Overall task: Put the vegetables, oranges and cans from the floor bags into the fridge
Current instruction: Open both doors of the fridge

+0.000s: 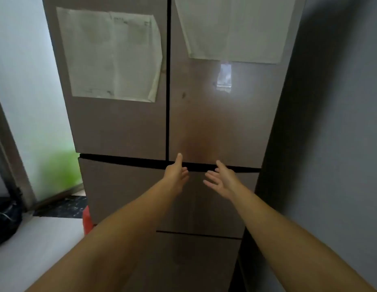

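Note:
A tall brown fridge (124,127) fills the view, with two upper doors and drawers below, all closed. My left hand (176,173) reaches toward the gap under the right upper door (221,123), thumb up, fingers straight and holding nothing. My right hand (222,179) hovers just to its right at the same gap, fingers spread and empty. A black bag (5,218) lies on the floor at the far left. A red bag (87,220) peeks out beside the fridge's lower left corner. No vegetables, oranges or cans show.
Paper sheets (111,55) are stuck on both upper doors. A grey wall (335,144) stands close on the right of the fridge. To the left is a bright glass door (31,102) with a dark threshold, and pale floor (42,245) below.

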The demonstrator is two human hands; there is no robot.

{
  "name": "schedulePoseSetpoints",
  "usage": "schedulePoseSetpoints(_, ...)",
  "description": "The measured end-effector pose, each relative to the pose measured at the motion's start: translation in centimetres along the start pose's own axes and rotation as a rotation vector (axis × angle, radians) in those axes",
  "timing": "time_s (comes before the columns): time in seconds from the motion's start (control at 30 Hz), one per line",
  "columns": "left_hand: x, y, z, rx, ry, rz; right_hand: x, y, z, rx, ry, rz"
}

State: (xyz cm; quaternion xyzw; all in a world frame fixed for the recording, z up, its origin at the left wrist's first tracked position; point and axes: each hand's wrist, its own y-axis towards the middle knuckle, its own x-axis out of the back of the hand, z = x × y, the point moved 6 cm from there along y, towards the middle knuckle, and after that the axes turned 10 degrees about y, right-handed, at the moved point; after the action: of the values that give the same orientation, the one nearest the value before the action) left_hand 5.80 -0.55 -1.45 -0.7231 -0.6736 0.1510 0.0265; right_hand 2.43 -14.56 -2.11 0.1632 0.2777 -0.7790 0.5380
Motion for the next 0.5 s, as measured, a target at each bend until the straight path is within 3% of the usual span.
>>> schedulePoseSetpoints(0.23,-0.4,6.2,0.0,0.101,-0.273,0.106,-3.0,5.2,-1.2,0.018,0.435,-0.082)
schedulePoseSetpoints(0.5,-0.4,5.7,1.1,0.034,-0.307,0.149,-2.4,4.9,-1.5,0.045,0.339,-0.071)
